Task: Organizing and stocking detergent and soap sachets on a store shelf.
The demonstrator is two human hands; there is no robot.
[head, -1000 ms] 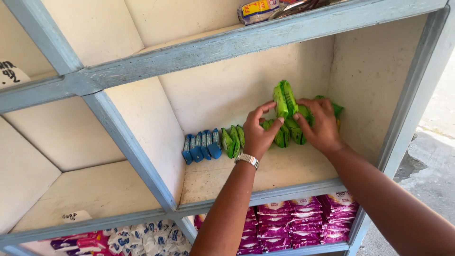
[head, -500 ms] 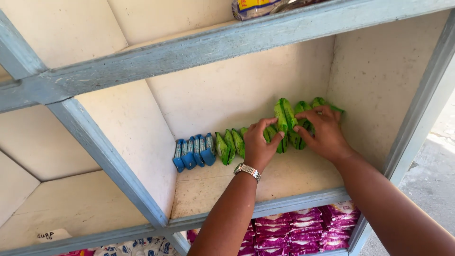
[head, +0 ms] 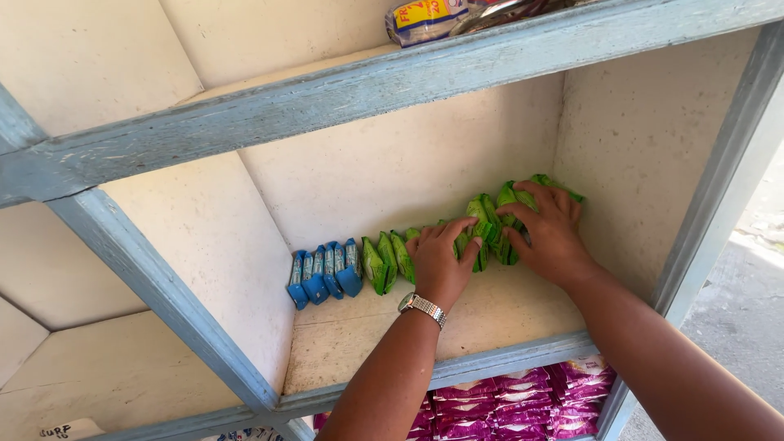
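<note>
Hands work together inside a cream-walled shelf compartment [head: 408, 343] framed in worn pale-blue wood. The left hand [head: 439, 260], with a silver metal wristwatch [head: 422, 308] at its wrist, lies palm-down over a row of small green foil sachets [head: 482, 233] that stand on edge along the back wall; its fingers curl onto the packets and its thumb stretches towards the right, pressing the row rather than closing around any one sachet. The right hand [head: 551, 233] rests just beside it at the row's right end, fingers spread and bent over the tops of the last green sachets, close to the compartment's right wall. Both hands touch the row, and neither lifts a packet clear of the shelf board.

To the left, touching the green row's end, stands a short line of blue foil sachets [head: 325, 273], also upright against the back wall. On the shelf above lies a clear plastic pack with a yellow label [head: 425, 18]. Below the board, stacks of purple sachets [head: 514, 404] fill the lower compartment.
</note>
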